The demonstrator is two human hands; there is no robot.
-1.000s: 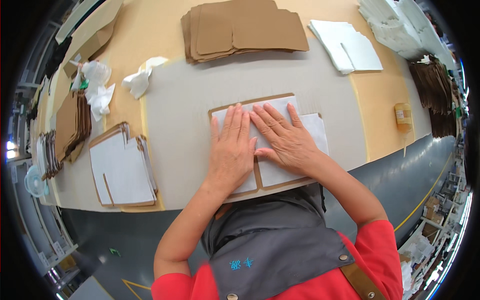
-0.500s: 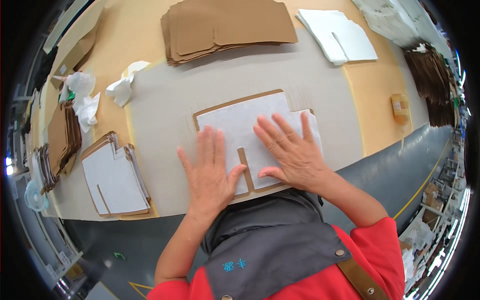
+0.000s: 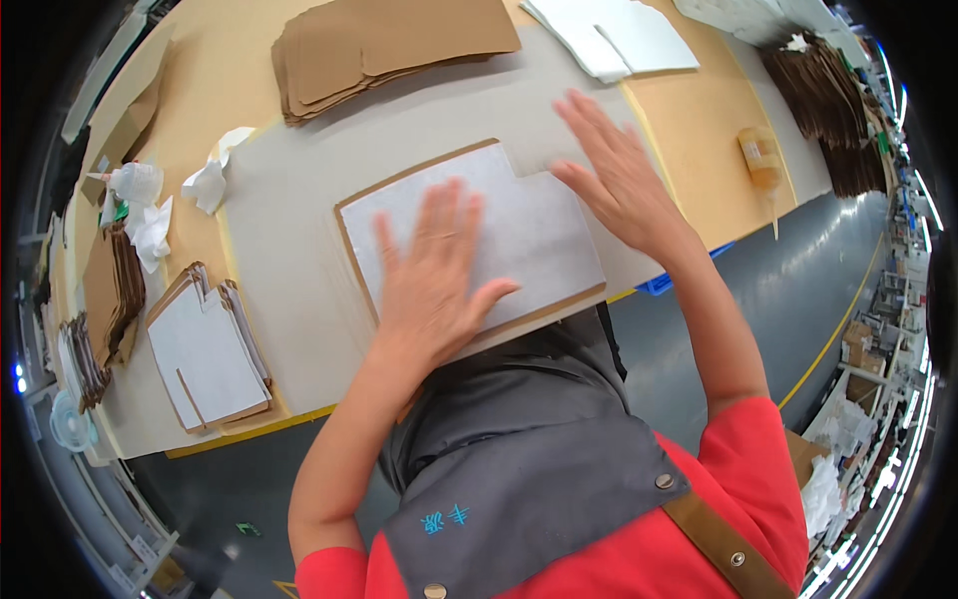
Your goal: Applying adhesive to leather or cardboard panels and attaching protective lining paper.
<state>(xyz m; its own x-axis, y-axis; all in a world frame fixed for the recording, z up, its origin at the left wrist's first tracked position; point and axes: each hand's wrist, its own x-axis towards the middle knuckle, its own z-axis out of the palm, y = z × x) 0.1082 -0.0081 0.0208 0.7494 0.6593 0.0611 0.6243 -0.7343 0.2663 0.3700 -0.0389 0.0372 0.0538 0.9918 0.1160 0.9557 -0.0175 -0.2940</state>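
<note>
A white sheet [image 3: 539, 235] with a stepped upper right corner lies flat on a slightly larger brown piece [image 3: 419, 165], whose brown border shows along the edges. My left hand [image 3: 434, 270] is spread over the left part of the sheet, palm down, its fingers a little blurred; it hides what lies beneath. Off the sheet's right side, my right hand [image 3: 624, 185] is open with fingers stretched and holds nothing. Whether it touches the table cannot be made out.
Brown cut pieces [image 3: 399, 45] are stacked at the back, with white sheets [image 3: 639, 45] to their right. A bottle of amber liquid [image 3: 760, 158] lies at the right. White-faced brown pieces [image 3: 210, 349] sit at the left, near crumpled white tissue [image 3: 150, 235].
My right hand has left the white sheet and moved up and right. The left hand stays over the sheet, now covering the area where the slot showed. The whole view has shifted slightly.
</note>
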